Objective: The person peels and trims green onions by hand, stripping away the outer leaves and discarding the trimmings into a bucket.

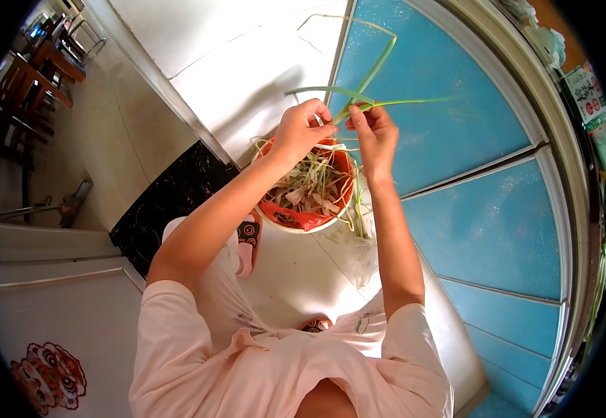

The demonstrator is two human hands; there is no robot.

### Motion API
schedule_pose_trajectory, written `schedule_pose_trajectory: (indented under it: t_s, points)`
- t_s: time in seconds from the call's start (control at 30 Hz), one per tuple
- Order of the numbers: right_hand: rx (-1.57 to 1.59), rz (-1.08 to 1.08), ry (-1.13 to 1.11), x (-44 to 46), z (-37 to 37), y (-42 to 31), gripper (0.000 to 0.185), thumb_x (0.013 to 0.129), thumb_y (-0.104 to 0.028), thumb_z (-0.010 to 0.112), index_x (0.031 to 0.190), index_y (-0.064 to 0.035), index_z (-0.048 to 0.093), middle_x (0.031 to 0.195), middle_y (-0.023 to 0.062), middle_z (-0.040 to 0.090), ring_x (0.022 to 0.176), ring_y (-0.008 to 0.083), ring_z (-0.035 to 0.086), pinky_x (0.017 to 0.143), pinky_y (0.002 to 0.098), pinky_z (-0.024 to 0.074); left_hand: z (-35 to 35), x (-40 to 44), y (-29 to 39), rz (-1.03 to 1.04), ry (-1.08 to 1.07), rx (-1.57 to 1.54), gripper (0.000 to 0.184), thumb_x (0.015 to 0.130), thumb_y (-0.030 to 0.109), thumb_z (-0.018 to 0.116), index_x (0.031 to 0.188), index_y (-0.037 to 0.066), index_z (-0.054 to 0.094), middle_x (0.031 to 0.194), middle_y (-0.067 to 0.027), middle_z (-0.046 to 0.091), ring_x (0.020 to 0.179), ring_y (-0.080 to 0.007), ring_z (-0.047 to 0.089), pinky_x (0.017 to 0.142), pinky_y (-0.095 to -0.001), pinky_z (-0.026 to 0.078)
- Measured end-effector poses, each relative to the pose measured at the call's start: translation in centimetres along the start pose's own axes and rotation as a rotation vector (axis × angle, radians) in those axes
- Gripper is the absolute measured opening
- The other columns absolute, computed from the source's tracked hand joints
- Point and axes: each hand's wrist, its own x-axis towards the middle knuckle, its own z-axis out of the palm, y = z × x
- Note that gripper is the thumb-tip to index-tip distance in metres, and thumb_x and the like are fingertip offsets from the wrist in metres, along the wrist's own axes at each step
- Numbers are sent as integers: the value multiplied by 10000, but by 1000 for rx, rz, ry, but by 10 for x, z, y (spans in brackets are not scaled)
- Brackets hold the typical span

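Blue cabinet doors (449, 83) line the right of this room, and pale floor tiles (282, 272) run along their foot; dark wooden chairs (27, 97) stand well off to the left. On the counter above the doors I can see a printed packet (585, 94) with dark characters and round red marks, too small to read from here. Low on the left, a pale panel (108, 327) carries a red printed figure (50, 376).

Between the two hands is a green scallion (363, 85), held up over the far edge of a white bucket (280, 226). Its long axis slants away from the person and to the right. One leaf climbs that way, then folds sharply back left into a thin, yellowed end; another points left, and a third reaches right across the cabinet front.

The left hand (304, 132) pinches the lower stalk between thumb and fingers; the right hand (374, 132) has thumb and forefinger pressed together where the leaves part.

Below, a red bag (306, 219) lines the bucket, filled with dry, stringy trimmings (310, 184). Just beside its right edge, more green stalks (358, 209) lie on the floor.
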Motion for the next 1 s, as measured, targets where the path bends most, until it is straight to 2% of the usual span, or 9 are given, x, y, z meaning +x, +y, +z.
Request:
schedule_pose_trajectory:
  t_s: [0.2,0.3,0.4,0.5,0.73,0.83,0.93,1.0]
  points:
    - [139,75,29,4,-10,6,162,886,-118,604,902,43,614,736,60,628,645,102,588,611,231,490,-3,1,0,-23,-71,-158,74,802,45,670,844,-4,635,670,6,599,583,-36,526,528,-182,409]
    - [182,122,24,2,-12,8,158,892,-113,595,894,43,617,723,64,632,634,103,590,606,230,492,-2,3,0,-32,-73,-118,85,821,45,649,880,-14,632,708,-1,610,606,-39,538,543,-188,426]
    - [173,126,3,-1,-10,13,144,890,-105,596,897,37,621,730,61,636,635,99,588,606,227,493,4,3,3,85,-51,-144,90,830,42,638,893,-19,615,757,-8,615,644,-41,544,564,-188,435]
    - [127,93,-24,-3,-7,18,133,886,-99,601,904,30,625,739,55,639,644,96,590,610,224,492,5,8,1,115,-66,-136,114,841,62,631,918,-13,595,803,-9,613,681,-43,546,589,-185,436]
    - [37,64,8,-8,-1,19,127,888,-90,590,920,28,625,762,50,639,666,93,593,621,221,488,10,5,5,-141,21,-309,95,860,111,602,884,22,580,740,-1,570,642,-69,509,559,-202,392]
    - [51,18,50,-13,1,19,123,897,-87,574,926,25,614,772,55,637,668,92,591,623,224,490,10,3,8,-343,86,-450,97,852,116,598,870,22,581,735,-16,573,614,-80,507,545,-212,385]
    - [88,-31,80,-14,0,10,118,909,-85,551,921,20,604,776,60,634,654,92,583,618,229,490,5,4,-5,-472,144,-428,85,826,96,595,840,12,582,704,-30,570,584,-92,506,533,-232,391]
    - [104,-54,116,-11,-7,-1,123,922,-82,527,906,17,599,782,65,633,632,93,570,613,233,489,1,2,-15,-473,127,-269,91,803,83,594,801,-7,589,685,-65,597,544,-111,537,508,-259,426]
